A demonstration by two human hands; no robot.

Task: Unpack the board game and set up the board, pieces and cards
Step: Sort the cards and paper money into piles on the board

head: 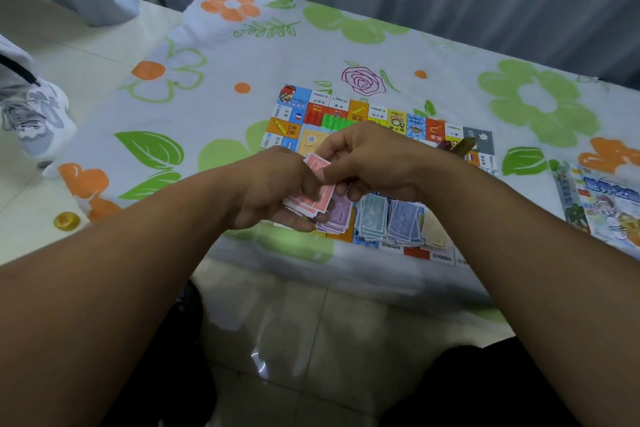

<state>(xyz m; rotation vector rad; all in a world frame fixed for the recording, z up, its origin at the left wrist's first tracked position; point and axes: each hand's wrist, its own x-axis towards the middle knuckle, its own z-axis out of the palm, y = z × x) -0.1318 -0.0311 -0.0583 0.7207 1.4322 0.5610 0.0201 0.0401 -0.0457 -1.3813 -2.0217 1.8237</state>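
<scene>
The colourful game board [349, 107] lies flat on the flowered tablecloth. My left hand [277, 191] holds a stack of pink paper bills [317, 199] above the board's near left part. My right hand [367, 159] pinches the top pink bill [317, 163] of that stack. Sorted piles lie in a row along the board's near edge: purple bills [337, 217], light blue bills [372, 218], blue-violet bills [403, 222] and pale yellow bills [434, 230]. Green plastic pieces [334, 121] show just beyond my right hand. My hands hide the middle of the board.
The game box lid [609, 208] lies at the table's right edge. A dark brownish object [462, 146] rests on the board's right side. A yellow round thing [66, 220] lies on the tiled floor at left, near another person's shoe [38, 118]. Grey curtains hang behind the table.
</scene>
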